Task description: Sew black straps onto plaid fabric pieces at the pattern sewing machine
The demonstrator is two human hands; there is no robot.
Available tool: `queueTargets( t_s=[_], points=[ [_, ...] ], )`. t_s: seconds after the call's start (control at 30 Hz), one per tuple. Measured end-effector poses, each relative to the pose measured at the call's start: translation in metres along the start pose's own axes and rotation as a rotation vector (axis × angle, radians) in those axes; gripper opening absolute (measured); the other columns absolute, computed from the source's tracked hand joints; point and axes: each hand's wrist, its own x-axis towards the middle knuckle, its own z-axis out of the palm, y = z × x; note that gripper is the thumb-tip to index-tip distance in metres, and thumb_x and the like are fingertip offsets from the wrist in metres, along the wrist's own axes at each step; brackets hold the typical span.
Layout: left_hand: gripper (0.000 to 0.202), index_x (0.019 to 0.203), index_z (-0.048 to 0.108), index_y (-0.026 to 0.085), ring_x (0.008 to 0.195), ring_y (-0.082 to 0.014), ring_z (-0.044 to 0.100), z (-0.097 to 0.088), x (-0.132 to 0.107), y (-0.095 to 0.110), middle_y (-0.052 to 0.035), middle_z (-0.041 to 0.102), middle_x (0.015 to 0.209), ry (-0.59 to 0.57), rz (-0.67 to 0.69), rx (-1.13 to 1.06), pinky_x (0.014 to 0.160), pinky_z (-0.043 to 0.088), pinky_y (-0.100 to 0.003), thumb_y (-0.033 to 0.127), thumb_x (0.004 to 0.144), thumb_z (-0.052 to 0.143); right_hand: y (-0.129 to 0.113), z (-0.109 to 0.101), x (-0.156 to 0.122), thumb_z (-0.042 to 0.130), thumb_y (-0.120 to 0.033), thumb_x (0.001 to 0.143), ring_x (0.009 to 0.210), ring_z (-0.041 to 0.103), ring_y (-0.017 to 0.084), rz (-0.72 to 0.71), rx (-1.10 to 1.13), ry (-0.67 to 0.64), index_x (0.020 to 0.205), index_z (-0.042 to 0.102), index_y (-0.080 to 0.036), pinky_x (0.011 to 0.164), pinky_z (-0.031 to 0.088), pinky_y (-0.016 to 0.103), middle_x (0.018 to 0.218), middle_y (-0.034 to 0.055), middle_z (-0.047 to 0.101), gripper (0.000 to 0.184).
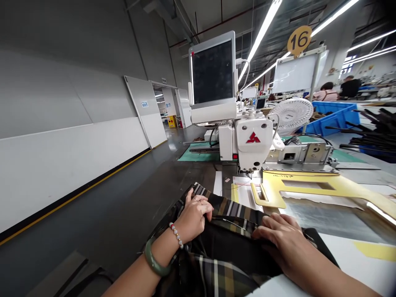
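Note:
Dark plaid cloth [229, 210] with white, brown and olive stripes lies bunched at the front of the work surface, a black layer [229, 243] showing between its folds. My left hand [196, 212] grips its upper left part, fingers curled, the thumb near the edge. At the right, my right hand [280, 231] has its fingers bent over the folded cloth and its thumb along the fold; the fingertips are partly hidden. Just beyond the cloth stands a white sewing machine head [253, 142], apart from both hands. A yellow template frame [275, 198] lies past my right hand.
A monitor [213, 74] rises above the machine. Behind it to the right are a white fan [292, 115], a blue crate [332, 119] and a pile of dark strips [377, 132]. Metal clamp parts [309, 152] sit beside the machine head. Other people work far back.

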Motion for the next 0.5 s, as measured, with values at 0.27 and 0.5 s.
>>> queueTargets(
  t_s=[0.27,0.5],
  points=[
    [0.044,0.099,0.061,0.025,0.087,-0.0173,0.053,-0.006,-0.004,0.008,-0.0002,0.060,0.085,-0.013,0.081,0.123,0.111,0.005,-0.054,-0.003,0.069,0.043,-0.003,-0.011,-0.007,0.043,-0.022,0.090,0.107,0.048,0.023,-0.190,0.101,0.006,0.086,0.059,-0.024,0.092,0.026,0.041,0.088,0.0018,0.065,0.017],
    [0.042,0.094,0.064,0.027,0.092,-0.0178,0.052,0.001,-0.007,0.009,-0.0001,0.060,0.086,0.013,0.061,0.097,0.111,0.006,-0.054,-0.001,0.069,0.044,-0.005,-0.010,-0.008,0.042,-0.023,0.090,0.104,0.052,0.022,-0.243,0.155,-0.041,0.083,0.059,-0.024,0.095,0.034,0.042,0.087,0.0033,0.064,0.018]
  ],
)
